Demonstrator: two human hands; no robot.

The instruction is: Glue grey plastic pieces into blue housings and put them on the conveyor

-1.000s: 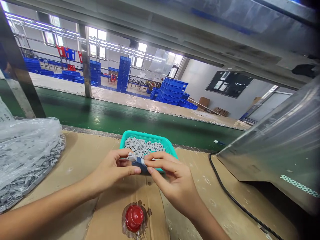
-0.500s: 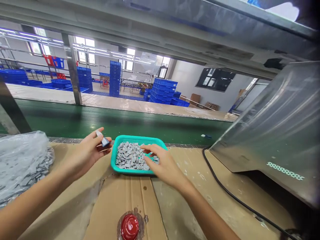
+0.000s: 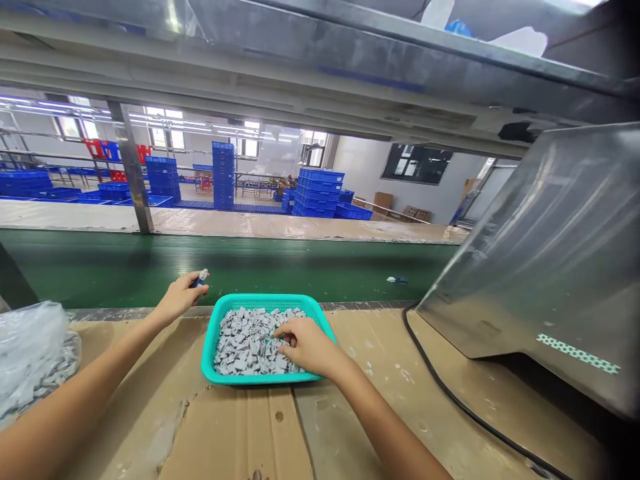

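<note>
My left hand (image 3: pixel 183 295) is at the near edge of the green belt, its fingers closed on a small white and dark blue part (image 3: pixel 201 279). A teal basket (image 3: pixel 213 369) full of small grey plastic pieces (image 3: pixel 245 340) stands on the cardboard-covered bench. Over the basket's right half, my right hand (image 3: pixel 305 343) reaches down with thumb and index finger curled close together at the pieces. Whether a piece is between those fingertips is too small to make out.
A plastic bag of grey pieces (image 3: pixel 37 353) lies at the left. The green belt (image 3: pixel 280 267) runs behind the basket, bearing another small part (image 3: pixel 397 280). At the right are a metal housing (image 3: pixel 525 267) and black cable (image 3: pixel 440 383). A metal shelf crosses overhead.
The view has shifted, and the red round object has left it. My left hand has moved away from the basket toward the belt with its part. My right hand's fingers have drawn together at the pieces.
</note>
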